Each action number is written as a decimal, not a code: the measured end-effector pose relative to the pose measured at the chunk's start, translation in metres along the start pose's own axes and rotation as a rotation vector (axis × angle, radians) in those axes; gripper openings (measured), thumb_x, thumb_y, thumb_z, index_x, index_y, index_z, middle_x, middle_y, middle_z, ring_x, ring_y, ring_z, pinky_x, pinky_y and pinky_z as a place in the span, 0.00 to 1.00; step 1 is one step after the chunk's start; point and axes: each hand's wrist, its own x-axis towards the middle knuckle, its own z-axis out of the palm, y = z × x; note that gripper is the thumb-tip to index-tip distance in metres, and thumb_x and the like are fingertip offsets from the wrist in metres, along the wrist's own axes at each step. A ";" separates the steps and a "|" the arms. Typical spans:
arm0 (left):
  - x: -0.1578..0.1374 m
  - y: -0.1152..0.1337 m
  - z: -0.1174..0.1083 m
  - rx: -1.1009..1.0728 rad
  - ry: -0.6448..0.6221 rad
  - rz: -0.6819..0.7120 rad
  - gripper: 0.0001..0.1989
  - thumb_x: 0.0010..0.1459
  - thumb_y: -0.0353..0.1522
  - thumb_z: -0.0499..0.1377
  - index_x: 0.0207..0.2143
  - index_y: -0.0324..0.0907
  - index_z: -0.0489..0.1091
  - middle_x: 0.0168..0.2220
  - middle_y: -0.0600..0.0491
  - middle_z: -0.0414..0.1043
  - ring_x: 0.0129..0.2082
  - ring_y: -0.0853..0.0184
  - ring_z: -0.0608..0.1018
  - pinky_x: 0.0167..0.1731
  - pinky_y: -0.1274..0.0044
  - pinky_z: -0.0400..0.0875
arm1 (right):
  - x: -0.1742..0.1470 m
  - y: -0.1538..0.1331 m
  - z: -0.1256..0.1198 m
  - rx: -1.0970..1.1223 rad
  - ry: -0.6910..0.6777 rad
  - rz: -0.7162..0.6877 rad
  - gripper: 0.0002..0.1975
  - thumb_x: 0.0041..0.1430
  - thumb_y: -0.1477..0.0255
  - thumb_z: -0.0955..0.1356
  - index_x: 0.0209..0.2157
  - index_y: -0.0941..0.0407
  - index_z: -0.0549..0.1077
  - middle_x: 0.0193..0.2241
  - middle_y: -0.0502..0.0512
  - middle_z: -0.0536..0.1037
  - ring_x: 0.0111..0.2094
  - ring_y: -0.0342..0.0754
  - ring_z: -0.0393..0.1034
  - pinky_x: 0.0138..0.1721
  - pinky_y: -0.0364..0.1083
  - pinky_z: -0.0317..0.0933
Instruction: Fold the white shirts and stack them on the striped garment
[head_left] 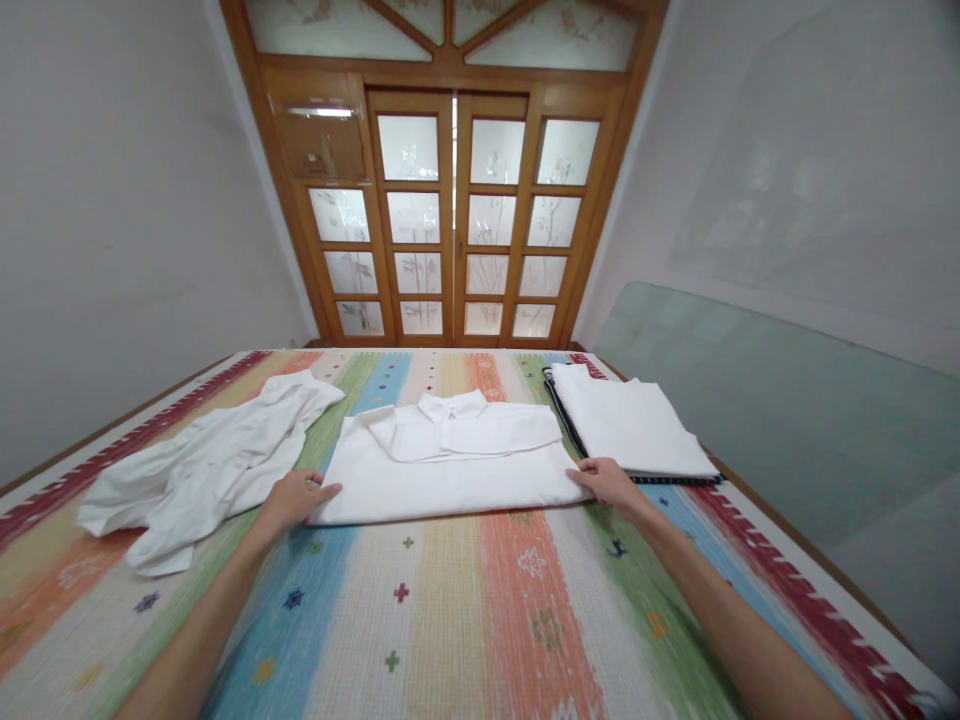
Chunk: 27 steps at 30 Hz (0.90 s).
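A white collared shirt (450,485) lies folded into a wide rectangle in front of me, its collar at the far side. At its near left corner my left hand (300,496) pinches the edge between thumb and fingers. My right hand (602,482) grips the opposite corner in the same way. Both arms reach in from the bottom of the view. To the left a second white shirt (217,460) is spread out loosely and crumpled. On the right, a neatly folded white garment (626,420) rests on dark cloth with a patterned edge.
Everything lies on a striped, multicoloured cloth (450,620) that covers a bed or table. A pale green glass-like panel (787,390) leans along the right wall. Beyond the far edge stand wooden doors (454,220) with frosted panes. Plain walls close in both sides.
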 end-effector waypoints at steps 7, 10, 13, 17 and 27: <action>-0.013 -0.005 -0.001 -0.230 -0.214 -0.050 0.24 0.36 0.54 0.62 0.19 0.45 0.60 0.15 0.53 0.71 0.16 0.65 0.71 0.19 0.76 0.63 | -0.014 0.002 -0.006 0.175 -0.086 0.066 0.17 0.48 0.57 0.71 0.23 0.54 0.65 0.14 0.51 0.74 0.18 0.45 0.69 0.15 0.39 0.56; -0.022 -0.003 -0.008 -0.365 -0.265 -0.070 0.27 0.31 0.55 0.66 0.19 0.44 0.60 0.18 0.50 0.74 0.21 0.63 0.75 0.23 0.74 0.68 | -0.021 0.003 -0.010 0.258 -0.098 0.046 0.17 0.46 0.59 0.73 0.23 0.55 0.66 0.22 0.56 0.78 0.27 0.48 0.75 0.21 0.40 0.65; -0.030 -0.005 -0.016 -0.410 -0.278 -0.055 0.28 0.28 0.55 0.67 0.18 0.43 0.61 0.21 0.49 0.75 0.24 0.62 0.76 0.27 0.74 0.69 | -0.027 0.007 -0.015 0.217 -0.096 0.000 0.18 0.44 0.56 0.74 0.22 0.56 0.68 0.22 0.55 0.77 0.25 0.47 0.72 0.22 0.42 0.66; -0.036 -0.016 -0.020 -0.273 -0.258 0.049 0.27 0.32 0.56 0.65 0.17 0.44 0.61 0.17 0.56 0.67 0.21 0.66 0.70 0.23 0.76 0.62 | -0.034 0.014 -0.020 0.052 -0.069 -0.069 0.21 0.42 0.53 0.73 0.20 0.56 0.69 0.17 0.50 0.71 0.19 0.43 0.63 0.18 0.42 0.59; -0.042 -0.032 -0.005 -0.083 -0.167 0.132 0.24 0.35 0.55 0.62 0.18 0.44 0.62 0.15 0.58 0.63 0.18 0.68 0.66 0.23 0.77 0.57 | -0.039 0.035 -0.007 -0.050 0.008 -0.148 0.15 0.43 0.64 0.70 0.32 0.54 0.65 0.16 0.44 0.71 0.19 0.45 0.65 0.24 0.43 0.56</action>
